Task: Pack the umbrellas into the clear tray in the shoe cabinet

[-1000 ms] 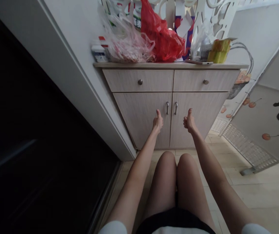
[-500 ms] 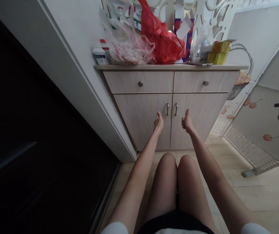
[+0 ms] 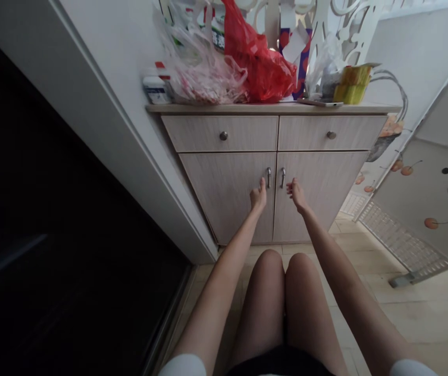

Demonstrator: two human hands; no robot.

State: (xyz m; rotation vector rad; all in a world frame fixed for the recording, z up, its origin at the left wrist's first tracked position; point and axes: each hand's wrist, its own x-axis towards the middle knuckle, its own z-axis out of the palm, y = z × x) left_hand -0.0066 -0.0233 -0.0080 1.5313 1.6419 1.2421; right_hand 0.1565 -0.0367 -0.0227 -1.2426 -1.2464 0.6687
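Note:
My left hand (image 3: pixel 259 196) is held out in front of the left cabinet door (image 3: pixel 224 193), thumb raised and the other fingers curled in, holding nothing. Just beyond its thumb is the left metal door handle (image 3: pixel 268 177). Opposite it, my right hand (image 3: pixel 296 195) hovers before the right cabinet door (image 3: pixel 321 180), its fingers loosely apart and nothing in them. The right metal handle (image 3: pixel 283 177) is close to its fingertips. Neither hand grips a handle. Both doors of the pale wooden cabinet are closed.
Above the doors are two closed drawers with round knobs (image 3: pixel 223 136). On the cabinet top (image 3: pixel 247 108) stand a red plastic bag (image 3: pixel 263 73), a clear bag (image 3: pixel 208 78), a white bottle (image 3: pixel 156 90), a phone (image 3: pixel 321 103) and a yellow package (image 3: pixel 351 86). A decorated panel (image 3: pixel 423 198) stands at right.
Both hands have moved inward toward the handles. The right hand's fingers have loosened from a thumbs-up fist. My view has shifted slightly.

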